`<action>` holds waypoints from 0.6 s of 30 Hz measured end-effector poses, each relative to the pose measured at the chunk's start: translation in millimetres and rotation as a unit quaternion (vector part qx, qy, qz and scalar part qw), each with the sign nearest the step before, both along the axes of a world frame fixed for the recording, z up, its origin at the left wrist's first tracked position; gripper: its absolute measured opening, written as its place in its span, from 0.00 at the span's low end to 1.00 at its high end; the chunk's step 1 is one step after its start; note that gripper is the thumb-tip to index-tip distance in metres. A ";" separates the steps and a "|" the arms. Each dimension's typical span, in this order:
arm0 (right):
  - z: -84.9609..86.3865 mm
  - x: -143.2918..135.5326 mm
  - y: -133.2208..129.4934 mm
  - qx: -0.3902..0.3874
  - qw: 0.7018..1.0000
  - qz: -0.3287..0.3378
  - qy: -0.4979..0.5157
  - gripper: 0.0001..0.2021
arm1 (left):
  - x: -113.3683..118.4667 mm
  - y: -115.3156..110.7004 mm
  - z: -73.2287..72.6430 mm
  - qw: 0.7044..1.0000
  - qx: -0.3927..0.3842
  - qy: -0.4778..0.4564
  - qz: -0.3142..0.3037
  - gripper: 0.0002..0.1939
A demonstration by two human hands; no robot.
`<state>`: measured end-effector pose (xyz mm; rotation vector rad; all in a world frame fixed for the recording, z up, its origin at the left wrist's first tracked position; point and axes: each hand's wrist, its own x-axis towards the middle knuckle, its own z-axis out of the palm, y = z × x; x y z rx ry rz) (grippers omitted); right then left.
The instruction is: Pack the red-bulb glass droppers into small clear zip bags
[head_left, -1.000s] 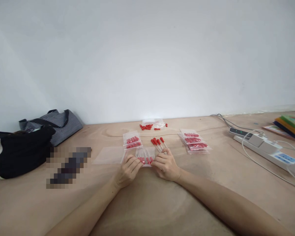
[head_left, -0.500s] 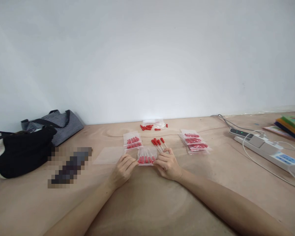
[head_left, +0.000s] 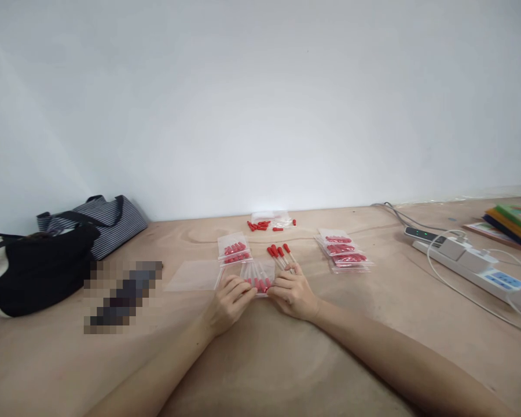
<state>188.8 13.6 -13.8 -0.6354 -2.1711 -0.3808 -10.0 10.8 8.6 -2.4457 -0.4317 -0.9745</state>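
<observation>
A clear zip bag (head_left: 259, 270) with several red-bulbed droppers inside lies in front of me, its near edge toward me. My left hand (head_left: 233, 301) pinches that near edge on the left, fingers curled together. At the right corner my right hand (head_left: 293, 294) grips the same edge, fingers closed. Just beyond my right hand, several loose droppers (head_left: 278, 252) with red bulbs and clear stems lie fanned on the table. Left of the bag is a flat, translucent bag (head_left: 192, 275). The bag's edge is partly hidden under my fingers.
Filled dropper bags are stacked behind my left hand (head_left: 235, 248) and at the right (head_left: 342, 249). Loose red bulbs (head_left: 259, 225) lie near the wall. A power strip (head_left: 473, 263) with cables is at right, a black bag (head_left: 43, 272) at left.
My left hand has slid right along the bag's near edge, closer to my right hand. The bag's near edge sits slightly lower, and my right hand has shifted slightly left.
</observation>
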 end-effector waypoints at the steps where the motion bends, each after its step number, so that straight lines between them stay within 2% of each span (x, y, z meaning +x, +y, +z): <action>1: 0.2 -1.2 -0.7 0.001 1.000 0.002 -0.003 0.08 | 2.5 0.0 -1.2 1.000 -0.011 0.000 0.000 0.09; 5: 1.1 -5.6 -3.5 0.004 1.000 -0.007 -0.012 0.09 | 9.0 -0.1 -4.6 0.999 -0.039 0.005 -0.007 0.10; 9: -0.2 -4.9 -4.1 0.006 1.000 -0.004 -0.011 0.09 | 3.7 -1.6 -2.7 0.998 -0.052 -0.001 -0.031 0.08; 12: -2.1 -1.1 -3.3 -0.006 1.000 0.012 0.003 0.10 | -5.2 -3.1 -2.7 0.985 -0.160 -0.064 0.024 0.05; 13: -2.5 0.3 -3.0 -0.011 1.000 0.020 0.007 0.10 | -7.7 -3.1 -3.8 0.967 -0.224 -0.112 0.057 0.07; 15: -3.0 2.8 -2.6 -0.018 0.999 0.033 0.015 0.09 | -10.5 -2.2 -7.7 0.904 -0.353 -0.214 0.114 0.12; 16: -3.2 3.7 -2.5 -0.021 0.999 0.040 0.016 0.09 | -10.7 -1.4 -9.8 0.871 -0.401 -0.253 0.127 0.13; 18: -3.8 4.7 -2.7 -0.031 0.998 0.057 0.006 0.08 | -8.6 -0.4 -12.6 0.833 -0.457 -0.285 0.124 0.15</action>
